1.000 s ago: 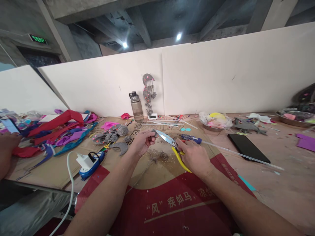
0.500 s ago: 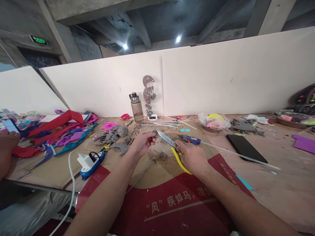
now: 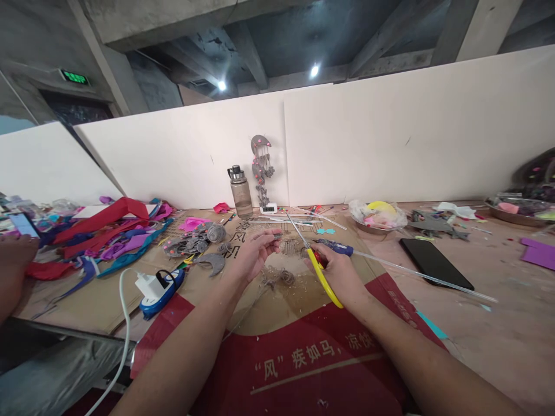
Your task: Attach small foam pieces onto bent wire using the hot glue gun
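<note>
My left hand [image 3: 259, 249] is above the cardboard, its thumb and fingertips pinched on a small grey scrap [image 3: 274, 237] mostly hidden by the fingers. My right hand [image 3: 337, 270] grips yellow-handled scissors [image 3: 323, 277], whose blades point up and away, apart from the scrap. Under the hands lies a small tangle of grey yarn [image 3: 287, 277] among pale crumbs. Left of my left hand are a grey crescent [image 3: 211, 264], a ball of grey yarn [image 3: 215, 232] and a heap of grey pieces with pink dots [image 3: 184, 242]. A blue-handled tool [image 3: 336, 247] lies just beyond my right hand.
A water bottle [image 3: 241, 192] stands at the back beside a grey hanging ornament [image 3: 261, 167]. A black phone [image 3: 436, 264] and a clear rod [image 3: 416, 271] lie rightward. At left are a blue power strip [image 3: 162, 296], coloured cloth strips [image 3: 104, 231] and another person's hand [image 3: 13, 260].
The scissors have drawn back from the grey scrap, and their blades have swung to point more steeply away from me. My left hand has turned slightly, its fingers still together.
</note>
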Demonstrator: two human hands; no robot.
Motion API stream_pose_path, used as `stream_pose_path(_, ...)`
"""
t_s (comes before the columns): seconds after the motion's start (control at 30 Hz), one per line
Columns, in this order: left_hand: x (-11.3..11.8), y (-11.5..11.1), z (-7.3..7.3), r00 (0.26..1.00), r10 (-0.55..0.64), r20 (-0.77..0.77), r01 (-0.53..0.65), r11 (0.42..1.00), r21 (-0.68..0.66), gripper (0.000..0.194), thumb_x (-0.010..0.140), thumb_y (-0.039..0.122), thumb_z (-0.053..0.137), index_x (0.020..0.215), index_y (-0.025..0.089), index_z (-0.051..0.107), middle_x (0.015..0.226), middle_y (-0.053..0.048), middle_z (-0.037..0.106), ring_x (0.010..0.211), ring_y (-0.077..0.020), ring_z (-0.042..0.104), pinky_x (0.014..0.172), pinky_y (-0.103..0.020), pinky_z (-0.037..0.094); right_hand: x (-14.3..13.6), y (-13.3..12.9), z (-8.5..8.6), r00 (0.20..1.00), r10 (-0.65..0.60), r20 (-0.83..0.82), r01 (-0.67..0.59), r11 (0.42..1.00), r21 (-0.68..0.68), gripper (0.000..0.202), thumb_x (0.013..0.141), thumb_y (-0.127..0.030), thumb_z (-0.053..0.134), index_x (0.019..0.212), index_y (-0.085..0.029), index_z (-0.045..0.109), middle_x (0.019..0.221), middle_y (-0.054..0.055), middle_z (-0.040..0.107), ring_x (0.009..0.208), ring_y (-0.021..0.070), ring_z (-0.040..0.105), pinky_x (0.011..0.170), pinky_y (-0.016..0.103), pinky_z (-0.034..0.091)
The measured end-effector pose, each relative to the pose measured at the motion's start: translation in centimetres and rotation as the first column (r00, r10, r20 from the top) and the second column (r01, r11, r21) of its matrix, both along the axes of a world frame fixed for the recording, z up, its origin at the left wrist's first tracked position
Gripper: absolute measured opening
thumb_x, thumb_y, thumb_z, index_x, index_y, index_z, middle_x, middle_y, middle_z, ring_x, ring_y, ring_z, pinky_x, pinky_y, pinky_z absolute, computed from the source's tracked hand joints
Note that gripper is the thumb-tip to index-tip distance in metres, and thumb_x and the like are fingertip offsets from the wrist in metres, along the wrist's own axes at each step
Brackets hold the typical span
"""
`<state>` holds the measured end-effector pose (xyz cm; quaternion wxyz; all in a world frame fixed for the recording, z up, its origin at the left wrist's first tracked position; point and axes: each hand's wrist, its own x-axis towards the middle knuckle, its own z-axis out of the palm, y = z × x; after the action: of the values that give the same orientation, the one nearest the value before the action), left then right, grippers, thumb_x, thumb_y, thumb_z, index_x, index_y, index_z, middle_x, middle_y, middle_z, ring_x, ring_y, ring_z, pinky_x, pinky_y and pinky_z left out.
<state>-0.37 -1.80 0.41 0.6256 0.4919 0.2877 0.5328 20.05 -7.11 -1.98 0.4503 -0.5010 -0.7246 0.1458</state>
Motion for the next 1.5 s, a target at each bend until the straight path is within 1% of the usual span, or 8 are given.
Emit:
stream_pose_path(0.23, 0.3, 0.4, -0.8, 0.966, 0.168, -0.195, -0.121, 0.965, 0.233, 0.042, 0.069, 0.021, 0.072, 0.111, 0.016, 0.064, 0.073, 0.001, 0.063, 0.068, -0.0115, 0.058, 0.065, -0.024, 0.045, -0.3, -0.5, 0.6, 0.992, 0.074, -0.098, -0.078, 0.996, -0.039, 0.028, 0.085, -0.034, 0.052, 0.107, -0.018, 0.06, 0.087, 0.003, 0.067, 0.073, 0.0162, 0.06, 0.068, 0.028, 0.046)
stream_pose_path(0.4, 0.3, 0.7, -0.8, 0.952, 0.232, -0.197, -0.182, 0.953, 0.244, 0.046, 0.065, 0.019, 0.075, 0.108, 0.015, 0.06, 0.067, 0.003, 0.062, 0.064, -0.0112, 0.058, 0.057, -0.022, 0.042, -0.7, -0.7, 0.7, 0.983, 0.134, -0.126, -0.139, 0.99, -0.032, 0.035, 0.085, -0.034, 0.054, 0.116, -0.019, 0.052, 0.097, 0.005, 0.064, 0.084, 0.0173, 0.059, 0.078, 0.032, 0.047)
stream_pose_path(0.53, 0.8, 0.4, -1.1, 0.957, 0.164, -0.239, -0.113, 0.971, 0.213, 0.04, 0.064, 0.027, 0.078, 0.098, 0.015, 0.062, 0.062, 0.002, 0.062, 0.056, -0.011, 0.056, 0.053, -0.023, 0.04, -1.2, -0.3, -0.1, 0.932, 0.176, -0.316, -0.203, 0.978, -0.054, 0.037, 0.083, -0.038, 0.058, 0.115, -0.021, 0.051, 0.092, 0.003, 0.062, 0.074, 0.0143, 0.057, 0.066, 0.028, 0.047)
stream_pose_path(0.7, 1.9, -0.5, -1.8, 0.938, 0.021, -0.346, 0.054, 0.977, 0.207, 0.043, 0.067, 0.036, 0.077, 0.102, 0.016, 0.063, 0.057, 0.003, 0.059, 0.049, -0.0112, 0.052, 0.05, -0.024, 0.039, -1.6, -0.3, -0.3, 0.762, 0.082, -0.642, -0.237, 0.958, -0.16, 0.045, 0.076, -0.048, 0.066, 0.109, -0.024, 0.047, 0.073, -0.006, 0.054, 0.043, 0.0069, 0.045, 0.04, 0.021, 0.038)
stream_pose_path(1.07, 2.1, -1.6, -1.3, 0.922, -0.082, -0.378, 0.194, 0.943, 0.27, 0.049, 0.069, 0.029, 0.077, 0.116, 0.02, 0.068, 0.074, -0.001, 0.061, 0.063, -0.0101, 0.05, 0.06, -0.023, 0.039, -1.3, -0.4, 0.3, 0.711, 0.099, -0.696, -0.276, 0.95, -0.147, 0.052, 0.068, -0.046, 0.071, 0.106, -0.023, 0.044, 0.063, -0.011, 0.049, 0.039, 0.0074, 0.046, 0.034, 0.02, 0.038)
stream_pose_path(1.23, 2.7, -2.1, -1.4, 0.95, -0.146, -0.276, 0.199, 0.964, 0.175, 0.029, 0.066, 0.032, 0.079, 0.089, 0.016, 0.072, 0.075, -0.003, 0.063, 0.065, -0.0115, 0.053, 0.063, -0.025, 0.041, -1.3, -0.3, 0.2, 0.689, 0.114, -0.716, -0.272, 0.956, -0.109, 0.054, 0.067, -0.048, 0.072, 0.106, -0.023, 0.043, 0.063, -0.01, 0.048, 0.039, 0.0081, 0.046, 0.033, 0.02, 0.037)
stream_pose_path(1.37, 3.1, -2.4, -1.6, 0.955, -0.143, -0.259, 0.174, 0.979, 0.103, 0.023, 0.07, 0.035, 0.076, 0.067, 0.015, 0.065, 0.06, -0.001, 0.056, 0.055, -0.0091, 0.049, 0.056, -0.023, 0.037, -1.3, 0.0, -0.1, 0.752, 0.11, -0.65, -0.257, 0.957, -0.135, 0.049, 0.074, -0.05, 0.064, 0.11, -0.024, 0.043, 0.062, -0.01, 0.047, 0.042, 0.0091, 0.044, 0.038, 0.022, 0.039)
stream_pose_path(1.5, 2.9, -1.6, -1.9, 0.992, -0.057, -0.115, 0.062, 0.998, 0.034, 0.024, 0.063, 0.03, 0.08, 0.068, 0.015, 0.062, 0.059, 0.002, 0.054, 0.052, -0.0067, 0.048, 0.052, -0.02, 0.036, -1.0, 0.1, -0.1, 0.965, 0.03, -0.26, -0.038, 0.999, -0.025, 0.038, 0.084, -0.044, 0.054, 0.113, -0.02, 0.048, 0.082, 0.001, 0.059, 0.069, 0.0151, 0.055, 0.066, 0.029, 0.047)
